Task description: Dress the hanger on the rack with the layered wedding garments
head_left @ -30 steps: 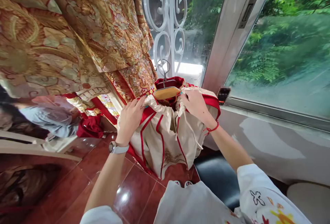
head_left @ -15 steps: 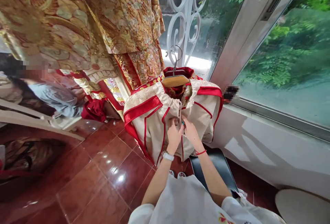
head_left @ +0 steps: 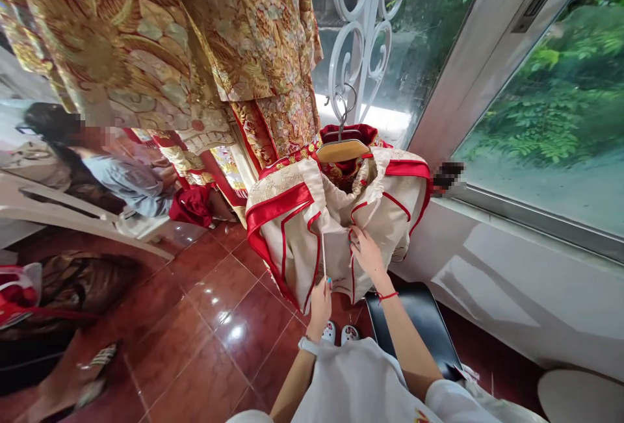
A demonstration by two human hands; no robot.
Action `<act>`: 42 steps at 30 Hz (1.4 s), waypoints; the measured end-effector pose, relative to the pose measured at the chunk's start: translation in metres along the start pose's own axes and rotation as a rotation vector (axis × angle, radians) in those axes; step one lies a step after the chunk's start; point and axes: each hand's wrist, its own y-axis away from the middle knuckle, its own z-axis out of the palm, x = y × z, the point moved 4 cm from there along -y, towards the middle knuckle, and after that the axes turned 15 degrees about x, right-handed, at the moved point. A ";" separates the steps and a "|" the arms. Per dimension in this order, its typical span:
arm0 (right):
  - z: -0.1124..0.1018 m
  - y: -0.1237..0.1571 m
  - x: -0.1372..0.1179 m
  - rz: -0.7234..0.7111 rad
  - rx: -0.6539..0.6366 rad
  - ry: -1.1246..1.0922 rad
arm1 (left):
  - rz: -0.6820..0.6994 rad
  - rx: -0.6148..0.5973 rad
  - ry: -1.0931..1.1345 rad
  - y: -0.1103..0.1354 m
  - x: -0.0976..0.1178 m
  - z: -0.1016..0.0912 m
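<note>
A cream garment (head_left: 336, 247) with red trim and a gathered neck hangs in front of me on a wooden hanger (head_left: 343, 150). Down from its neck runs a thin white cord (head_left: 324, 255), drawn taut. My left hand (head_left: 320, 306), with a white band at the wrist, is closed in a pinch on the lower end of that cord. My right hand (head_left: 366, 251), wearing a red string bracelet (head_left: 389, 296), has its fingers closed on the garment's red-piped front edge. The fingertips of this hand are partly hidden in the cloth.
Gold embroidered robes (head_left: 195, 39) hang at the upper left. A white scrolled metal frame (head_left: 361, 39) stands by the window. A black seat (head_left: 414, 319) is at lower right. Further left, a person (head_left: 127, 182) sits near a white chair (head_left: 73, 215).
My left hand has moved down and away from my right, stretching the cord. My right hand has shifted slightly right onto the garment's edge. The view has turned a little left.
</note>
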 end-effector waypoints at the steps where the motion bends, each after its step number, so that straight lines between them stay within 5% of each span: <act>1: 0.000 -0.001 0.000 0.013 0.042 0.007 | -0.008 -0.004 0.010 0.005 -0.006 -0.002; 9: -0.002 0.000 -0.002 0.149 0.260 -0.312 | -0.079 0.055 0.047 -0.012 -0.026 -0.022; 15: -0.021 0.025 -0.001 0.214 0.162 -0.480 | -0.011 0.194 0.030 -0.007 0.017 -0.016; 22: -0.036 0.046 0.000 0.313 0.181 -0.558 | 0.252 -0.112 -0.028 -0.008 0.087 0.021; 30: -0.036 0.058 0.010 0.283 0.155 -0.597 | 0.343 -0.292 -0.342 -0.023 0.097 0.028; 35: -0.030 0.057 0.004 0.195 0.172 -0.447 | 0.399 -0.362 -0.342 -0.019 0.097 0.028; 42: -0.016 0.053 -0.010 0.151 -0.084 0.047 | 0.253 -0.283 -0.264 -0.005 0.080 0.025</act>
